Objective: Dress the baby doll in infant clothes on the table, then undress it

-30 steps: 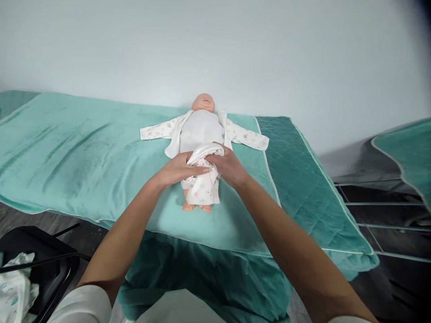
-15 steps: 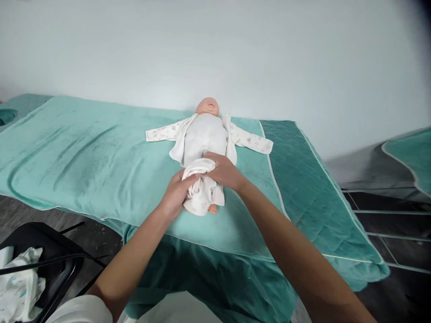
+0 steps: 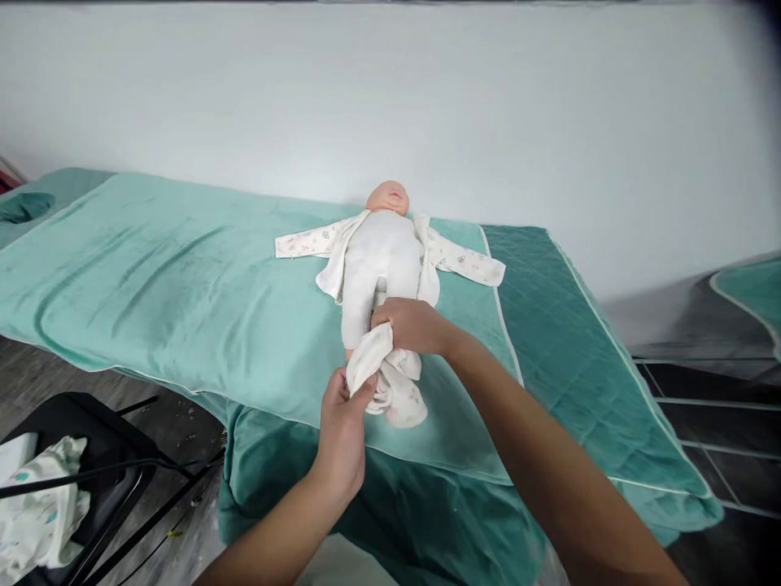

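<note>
A baby doll lies on its back with its head toward the wall. Its body and legs are pale grey-white cloth, and it wears an open white printed jacket with both sleeves spread wide. White printed baby pants are bunched at the doll's lower legs. My left hand pinches the near left edge of the pants, close to one foot. Closed on the upper edge of the same pants, my right hand lies over the doll's other leg and hides part of it. Both feet are mostly out of sight.
A green velvet cover drapes the bed, with a darker quilted cover at the right. The bed backs onto a white wall. At lower left, a black chair holds a printed white cloth. Metal rails stand at the right.
My left hand has moved down and toward me, pulling the edge of the pants away from the doll's leg. More of both legs shows. The view has shifted slightly.
</note>
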`<state>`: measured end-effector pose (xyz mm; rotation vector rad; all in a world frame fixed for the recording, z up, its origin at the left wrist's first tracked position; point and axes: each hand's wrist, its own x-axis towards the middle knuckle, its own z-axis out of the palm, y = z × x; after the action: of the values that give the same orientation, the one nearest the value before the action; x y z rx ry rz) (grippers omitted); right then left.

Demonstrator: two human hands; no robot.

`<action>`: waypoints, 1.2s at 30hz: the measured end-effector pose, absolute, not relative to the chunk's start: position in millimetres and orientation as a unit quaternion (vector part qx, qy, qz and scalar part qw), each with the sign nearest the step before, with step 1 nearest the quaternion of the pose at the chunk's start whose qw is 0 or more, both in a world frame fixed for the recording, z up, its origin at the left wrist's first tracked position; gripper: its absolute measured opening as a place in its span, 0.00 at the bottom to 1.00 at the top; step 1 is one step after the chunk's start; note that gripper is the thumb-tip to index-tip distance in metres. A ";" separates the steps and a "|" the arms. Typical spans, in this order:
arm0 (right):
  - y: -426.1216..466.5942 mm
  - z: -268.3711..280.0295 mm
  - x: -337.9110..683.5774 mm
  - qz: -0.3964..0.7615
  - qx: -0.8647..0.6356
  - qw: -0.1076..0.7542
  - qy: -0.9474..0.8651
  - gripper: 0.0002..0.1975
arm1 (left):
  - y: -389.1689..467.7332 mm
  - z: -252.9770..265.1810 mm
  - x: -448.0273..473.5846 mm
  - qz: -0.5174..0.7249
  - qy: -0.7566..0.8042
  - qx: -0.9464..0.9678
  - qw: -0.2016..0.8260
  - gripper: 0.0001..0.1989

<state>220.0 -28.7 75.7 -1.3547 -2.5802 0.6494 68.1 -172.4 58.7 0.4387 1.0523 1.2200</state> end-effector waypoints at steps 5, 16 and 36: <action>-35.8 76.9 212.2 0.172 -0.455 0.014 -0.874 0.03 | -192.4 23.9 58.1 0.575 0.516 0.194 0.604 0.11; -42.3 83.7 204.6 0.139 -0.455 -0.055 -0.878 0.12 | -169.5 10.1 24.2 0.560 0.517 0.190 0.619 0.13; -35.8 71.2 215.5 0.218 -0.463 0.014 -0.859 0.11 | -119.4 7.9 13.8 0.414 0.548 0.451 0.569 0.08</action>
<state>215.5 -35.8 71.2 -1.4433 -2.6752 0.6778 13.8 -119.4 7.9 1.0592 1.2868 0.9729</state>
